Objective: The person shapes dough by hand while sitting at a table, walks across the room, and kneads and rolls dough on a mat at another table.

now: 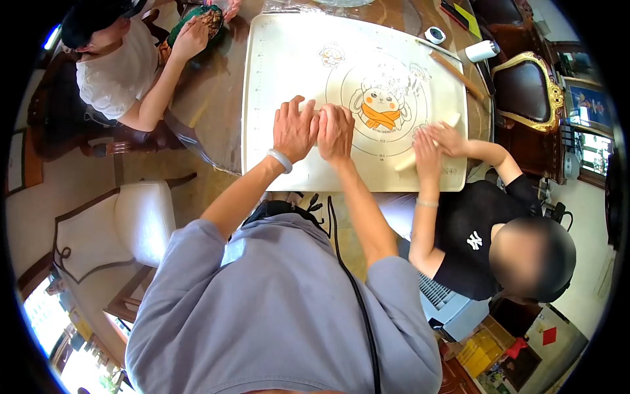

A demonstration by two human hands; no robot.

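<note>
We have our left hand [295,128] and our right hand [335,133] side by side, close together, backs up and fingers bent, over a large cream rectangular mat printed with circles and a cartoon animal in an orange scarf [289,59]. The mat lies flat on a glossy brown table [216,125], and our hands are over its near part, just left of the cartoon. They hide what is under them, so we cannot tell whether the fingers are clamped on anything. We wear a pale smooth bangle [281,160] on the left wrist.

At the mat's near right corner, a person in a black short-sleeved shirt [476,243] has both hands on a long pale roll [407,162], which slants across the mat, its two ends showing past the hands. Along the mat's right side we see a slim brown wooden stick [457,75], with a white cylinder [482,51] near it. At the left of the table, another person in a white short-sleeved shirt [108,85] has a hand at a green container with brown contents [202,26]. Left of us stands a cream padded chair with dark trim [144,220]
</note>
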